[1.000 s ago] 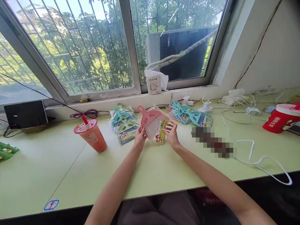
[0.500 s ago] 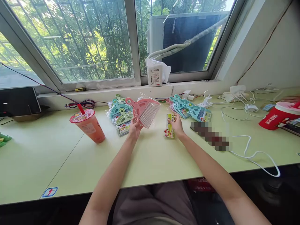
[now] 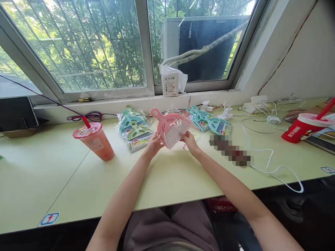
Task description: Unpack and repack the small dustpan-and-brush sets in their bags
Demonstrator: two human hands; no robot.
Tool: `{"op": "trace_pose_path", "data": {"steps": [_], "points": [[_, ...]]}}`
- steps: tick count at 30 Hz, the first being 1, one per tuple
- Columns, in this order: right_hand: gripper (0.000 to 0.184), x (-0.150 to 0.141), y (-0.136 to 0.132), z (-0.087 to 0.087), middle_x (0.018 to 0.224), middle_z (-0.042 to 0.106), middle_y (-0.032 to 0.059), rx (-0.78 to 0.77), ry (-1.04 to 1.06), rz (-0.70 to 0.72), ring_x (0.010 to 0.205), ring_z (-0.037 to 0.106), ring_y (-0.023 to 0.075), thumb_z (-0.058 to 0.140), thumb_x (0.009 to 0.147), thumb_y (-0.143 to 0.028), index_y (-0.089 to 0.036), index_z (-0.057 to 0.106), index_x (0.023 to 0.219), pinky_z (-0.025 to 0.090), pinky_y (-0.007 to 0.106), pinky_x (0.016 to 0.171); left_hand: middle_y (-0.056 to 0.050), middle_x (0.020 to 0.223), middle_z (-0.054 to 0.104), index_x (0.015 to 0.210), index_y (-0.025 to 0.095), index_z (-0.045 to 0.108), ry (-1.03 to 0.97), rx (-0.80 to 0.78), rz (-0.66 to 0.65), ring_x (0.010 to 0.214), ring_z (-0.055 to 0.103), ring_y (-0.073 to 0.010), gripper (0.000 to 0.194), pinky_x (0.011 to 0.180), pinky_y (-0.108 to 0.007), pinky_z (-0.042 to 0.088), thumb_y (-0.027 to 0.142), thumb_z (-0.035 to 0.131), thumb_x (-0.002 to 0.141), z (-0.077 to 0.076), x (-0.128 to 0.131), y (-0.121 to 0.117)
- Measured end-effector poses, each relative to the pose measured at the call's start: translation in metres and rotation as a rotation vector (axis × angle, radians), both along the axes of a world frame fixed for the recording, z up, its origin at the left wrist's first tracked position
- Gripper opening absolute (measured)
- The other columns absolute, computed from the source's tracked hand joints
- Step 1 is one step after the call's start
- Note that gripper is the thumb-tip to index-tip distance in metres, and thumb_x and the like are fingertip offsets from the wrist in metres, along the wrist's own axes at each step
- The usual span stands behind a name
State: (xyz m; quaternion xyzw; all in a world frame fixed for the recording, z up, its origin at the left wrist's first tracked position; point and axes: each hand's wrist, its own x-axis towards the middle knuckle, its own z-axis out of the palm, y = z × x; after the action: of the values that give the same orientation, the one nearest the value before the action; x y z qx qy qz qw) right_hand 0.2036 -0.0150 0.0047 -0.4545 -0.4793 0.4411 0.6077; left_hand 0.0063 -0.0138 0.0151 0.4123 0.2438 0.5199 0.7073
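Here we are at a pale green table [image 3: 162, 181] pushed up beneath a barred window [image 3: 99, 52], leaves bright behind the glass and an air conditioner unit [image 3: 209, 45] outside the right pane. Centre stage, nearer the back edge than the front, the pink dustpan and brush set [image 3: 171, 127] tilts up in shiny clear wrap; the left hand [image 3: 156, 142] pinches its lower left side, the right hand [image 3: 190, 142] has fingers closed on its lower right, with a printed card [image 3: 195, 139] peeping out behind. Wrapped sets in green and teal [image 3: 136, 130] lie to the left, another teal bunch [image 3: 209, 120] to the right, both towards the back edge. Over on the left half stands an orange drink [image 3: 98, 143], a black tablet [image 3: 17, 116] at the back left corner, a numbered sticker [image 3: 49, 218] by the front edge. Towards the right end, a red cup [image 3: 300, 129], tangled white cables [image 3: 261, 106] along the back, and a white cord [image 3: 278, 170] looping over the front edge
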Motion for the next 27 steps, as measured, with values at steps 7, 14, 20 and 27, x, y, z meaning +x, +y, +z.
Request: {"op": "trace_pose_path", "data": {"steps": [7,14,20,27], "points": [[0.043,0.011,-0.005,0.008,0.079,0.070,0.0045,-0.094,0.005,0.090,0.068,0.065,0.0164,0.076,0.062,-0.046,-0.018,0.065,0.093,0.053,0.031,0.066,-0.003,0.087,0.070,0.116,0.026,0.062,-0.024,-0.249,0.327,0.075,0.064,-0.0137,0.026,0.079,-0.031,0.052,0.032,0.050,0.093,-0.011,-0.010,0.026],[0.042,0.018,-0.003,0.009,0.078,0.073,0.0049,-0.101,0.087,0.200,0.068,0.069,0.0199,0.081,0.060,-0.039,-0.017,0.068,0.094,0.057,0.035,0.067,-0.006,0.102,0.070,0.135,0.027,0.048,-0.228,-0.080,0.622,0.096,0.067,-0.0130,0.043,0.090,-0.030,0.052,0.037,0.024,0.101,0.015,-0.049,0.027],[0.033,0.029,0.006,0.004,0.081,0.074,0.0033,-0.131,0.281,0.065,0.073,0.071,0.0195,0.080,0.063,-0.032,-0.020,0.066,0.091,0.058,0.034,0.074,-0.009,0.120,0.063,0.141,0.029,0.041,0.127,0.034,1.038,0.110,0.063,-0.0166,0.047,0.096,-0.034,0.051,0.044,0.026,0.100,0.025,-0.070,0.030],[0.031,0.028,0.008,0.002,0.081,0.073,0.0007,-0.116,0.403,0.036,0.075,0.070,0.0169,0.077,0.064,-0.028,-0.023,0.063,0.091,0.057,0.031,0.075,-0.021,0.156,0.023,0.149,0.013,0.023,0.920,0.347,1.503,0.148,0.015,-0.0279,0.059,0.119,-0.052,0.013,0.034,0.037,0.095,0.024,-0.076,0.020]]}}
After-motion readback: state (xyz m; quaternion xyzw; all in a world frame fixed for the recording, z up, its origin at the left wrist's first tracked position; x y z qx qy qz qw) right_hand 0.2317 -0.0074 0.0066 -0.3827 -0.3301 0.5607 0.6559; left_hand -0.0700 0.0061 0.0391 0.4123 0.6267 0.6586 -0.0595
